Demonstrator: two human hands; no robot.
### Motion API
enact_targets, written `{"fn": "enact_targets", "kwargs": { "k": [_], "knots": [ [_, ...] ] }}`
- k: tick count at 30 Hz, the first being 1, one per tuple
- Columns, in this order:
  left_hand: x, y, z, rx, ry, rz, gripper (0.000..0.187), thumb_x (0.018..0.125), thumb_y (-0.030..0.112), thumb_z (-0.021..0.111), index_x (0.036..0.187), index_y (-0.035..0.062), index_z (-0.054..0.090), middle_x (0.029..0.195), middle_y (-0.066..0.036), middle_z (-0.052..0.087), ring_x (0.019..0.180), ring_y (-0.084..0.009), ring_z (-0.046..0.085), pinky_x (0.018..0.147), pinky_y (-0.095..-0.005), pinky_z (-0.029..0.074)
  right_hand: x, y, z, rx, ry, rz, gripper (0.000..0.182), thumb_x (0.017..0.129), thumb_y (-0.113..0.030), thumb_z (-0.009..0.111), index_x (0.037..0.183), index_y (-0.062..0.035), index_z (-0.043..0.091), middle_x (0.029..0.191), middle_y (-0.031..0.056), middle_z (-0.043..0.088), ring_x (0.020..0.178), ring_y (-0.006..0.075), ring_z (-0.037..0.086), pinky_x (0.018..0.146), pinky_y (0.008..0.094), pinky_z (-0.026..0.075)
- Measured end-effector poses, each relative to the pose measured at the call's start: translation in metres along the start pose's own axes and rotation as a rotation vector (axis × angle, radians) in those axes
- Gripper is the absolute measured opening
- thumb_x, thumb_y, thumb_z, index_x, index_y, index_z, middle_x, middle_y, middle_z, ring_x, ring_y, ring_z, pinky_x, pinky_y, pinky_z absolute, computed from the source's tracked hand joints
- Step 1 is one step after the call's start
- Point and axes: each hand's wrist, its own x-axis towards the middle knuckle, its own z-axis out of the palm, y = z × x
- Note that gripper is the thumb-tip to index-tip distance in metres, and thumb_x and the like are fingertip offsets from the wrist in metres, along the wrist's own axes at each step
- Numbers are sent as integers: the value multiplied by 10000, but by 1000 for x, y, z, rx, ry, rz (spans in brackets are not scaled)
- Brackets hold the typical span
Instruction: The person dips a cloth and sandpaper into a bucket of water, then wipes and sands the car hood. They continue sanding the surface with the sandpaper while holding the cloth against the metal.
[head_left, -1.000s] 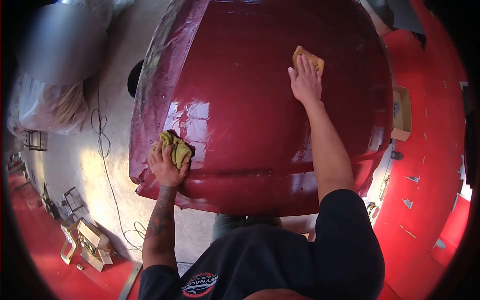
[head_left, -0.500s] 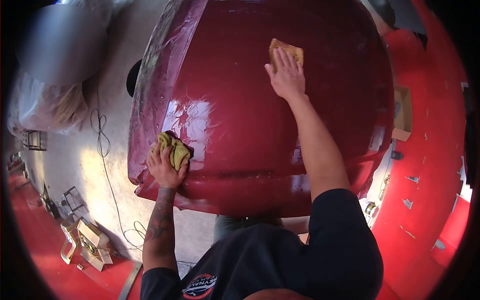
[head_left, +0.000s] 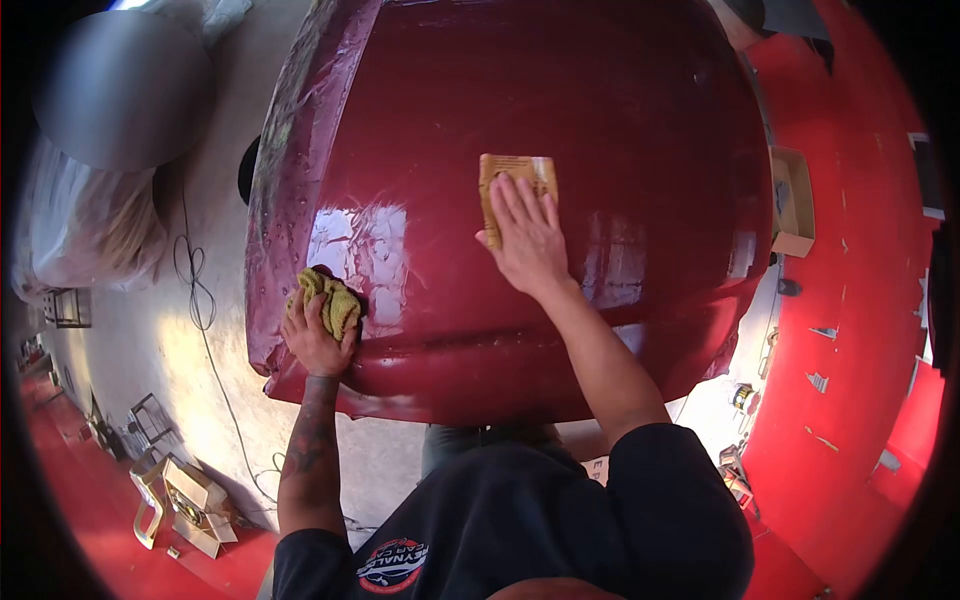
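Two hands on glossy red panel [head_left: 620, 110]. Right hand [head_left: 528, 240] flat, fingers spread, pressing tan sanding sheet [head_left: 517, 178] at panel centre; sheet has slid left and nearer from far-right position a second ago, so stroke is sweeping across wet surface. Left hand [head_left: 312, 338] clenched around yellow cloth [head_left: 330, 303] at near-left edge, unmoved. Cable [head_left: 195, 280] on floor, left.

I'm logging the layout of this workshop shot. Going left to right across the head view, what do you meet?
Plastic-wrapped bundle → cable on the floor → left hand on a yellow cloth → right hand pressing a tan sanding sheet on the red panel → cardboard box.
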Motion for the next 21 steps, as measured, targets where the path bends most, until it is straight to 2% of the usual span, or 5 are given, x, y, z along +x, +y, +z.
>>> {"fn": "enact_targets", "kwargs": {
  "k": [3, 6, 13, 15, 21],
  "knots": [
    [0, 3, 0, 3, 3, 0, 664, 810, 580, 639, 1287, 131, 532, 1406, -195, 501, 1242, -433, 483, 1000, -573, 357, 25, 140, -21, -110, 22, 498, 764, 1030, -594, 284, 1601, -105, 149, 1674, 53, 140, 1538, 271, 133, 1237, 496, 138],
    [1, 4, -2, 23, 7, -5, 663, 818, 589, 628, 1285, 127, 533, 1400, -195, 506, 1240, -431, 485, 997, -567, 360, 34, 156, -19, -104, 8, 692, 760, 1036, -589, 263, 1604, -102, 132, 1677, 67, 124, 1541, 289, 112, 1236, 500, 129],
    [2, 2, -1, 25, 7, 7, 652, 801, 559, 652, 1280, 131, 539, 1403, -184, 502, 1256, -422, 479, 1013, -551, 355, -73, -133, 38, 23, -62, -225, 714, 992, -462, 462, 1566, -72, 290, 1653, 78, 224, 1531, 298, 165, 1227, 509, 118],
    [0, 2, -3, 12, -3, 13, 651, 792, 540, 663, 1284, 134, 537, 1407, -182, 500, 1263, -420, 474, 1021, -550, 350, -70, -100, 32, 102, -52, -266, 679, 1007, -472, 439, 1558, -92, 323, 1646, 57, 252, 1527, 264, 186, 1225, 488, 135],
    [0, 2, -5, 16, -30, 8, 661, 757, 432, 719, 1316, 143, 517, 1431, -174, 480, 1299, -411, 444, 1048, -548, 331, -23, 145, -22, -99, 23, 539, 716, 1048, -564, 239, 1602, -116, 166, 1673, 54, 152, 1540, 249, 132, 1230, 477, 168]
  ]
}}
